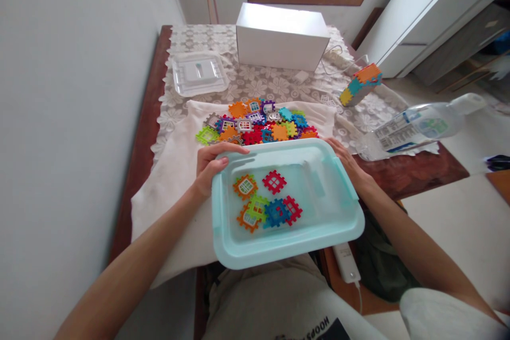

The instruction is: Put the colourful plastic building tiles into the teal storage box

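A pale turquoise plastic tub (326, 223) is held level in front of my body, partly past the table's near edge. My left hand (213, 166) grips its left far corner, thumb over the rim. My right hand (346, 162) is wrapped round the right far side, its fingers mostly hidden behind the tub. Inside, towards the left, lie several building tiles with toothed edges: a red one (274, 182), a blue one (276, 213), a green one (257, 208) and orange ones with white window inserts. Just beyond the tub, a heap of similar colourful tiles (252, 136) rests on a white cloth (175, 186).
A clear plastic lid (200, 73) lies at the back left, beside a white box (282, 37). On the right are a small house built of tiles (360, 85) and a clear plastic bottle (422, 125) lying tilted. Below the tub hangs a white power strip (346, 263).
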The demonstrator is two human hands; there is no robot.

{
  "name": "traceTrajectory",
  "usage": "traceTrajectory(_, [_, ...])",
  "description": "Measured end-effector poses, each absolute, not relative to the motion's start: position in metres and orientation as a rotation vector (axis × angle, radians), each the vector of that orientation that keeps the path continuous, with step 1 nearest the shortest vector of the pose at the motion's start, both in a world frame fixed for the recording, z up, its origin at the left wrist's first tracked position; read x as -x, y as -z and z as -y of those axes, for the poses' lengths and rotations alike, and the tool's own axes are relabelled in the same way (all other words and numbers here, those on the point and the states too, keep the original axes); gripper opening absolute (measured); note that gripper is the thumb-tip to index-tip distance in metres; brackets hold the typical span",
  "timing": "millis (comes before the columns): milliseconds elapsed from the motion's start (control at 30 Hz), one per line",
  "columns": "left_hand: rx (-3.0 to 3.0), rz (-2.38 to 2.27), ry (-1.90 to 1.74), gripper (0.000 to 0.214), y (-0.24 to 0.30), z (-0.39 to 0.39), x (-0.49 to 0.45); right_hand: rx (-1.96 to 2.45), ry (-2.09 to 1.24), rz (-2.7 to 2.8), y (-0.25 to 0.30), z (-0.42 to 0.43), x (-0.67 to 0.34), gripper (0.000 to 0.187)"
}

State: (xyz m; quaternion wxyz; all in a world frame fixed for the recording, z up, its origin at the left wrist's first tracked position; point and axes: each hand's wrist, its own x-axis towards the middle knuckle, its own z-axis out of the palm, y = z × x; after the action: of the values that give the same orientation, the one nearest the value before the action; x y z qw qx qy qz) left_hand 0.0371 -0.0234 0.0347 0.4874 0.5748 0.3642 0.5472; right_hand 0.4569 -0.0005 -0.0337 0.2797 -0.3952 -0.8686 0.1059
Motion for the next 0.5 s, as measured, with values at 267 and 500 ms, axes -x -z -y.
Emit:
traceTrajectory(267, [-1.385, -0.888, -1.330, 0.036, -0.0337, 0.0231, -0.0372, 1.128, -0.250, 2.219, 0.0326, 0.0035, -0.4535, 0.033])
traceTrajectory(500, [-1.381, -0.880, -1.329, 0.036, -0.0350, 0.0234, -0.0376, 1.075, -0.284, 2.289, 0.0383, 0.0003, -0.4573, 0.024])
